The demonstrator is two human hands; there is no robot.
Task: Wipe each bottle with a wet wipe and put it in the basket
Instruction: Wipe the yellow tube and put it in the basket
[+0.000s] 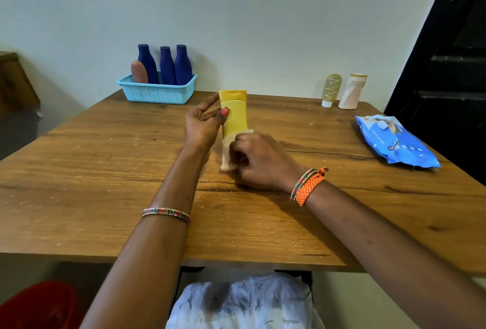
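A yellow bottle [234, 113] stands upright at the middle of the wooden table [105, 184]. My left hand [202, 126] pinches its upper part from the left side. My right hand [259, 160] grips a white wet wipe [227, 152] wrapped round the bottle's lower part. A light blue basket [157, 91] sits at the table's back left; it holds three dark blue bottles [167, 66] and one brown bottle [139, 71]. Two more bottles stand at the back right: a pale yellow-green one [332, 89] and a white one [352, 92].
A blue pack of wet wipes [394, 142] lies near the table's right edge. A dark door [452, 79] stands at the right. A red tub [36, 305] sits on the floor at the lower left. A wall runs behind the table.
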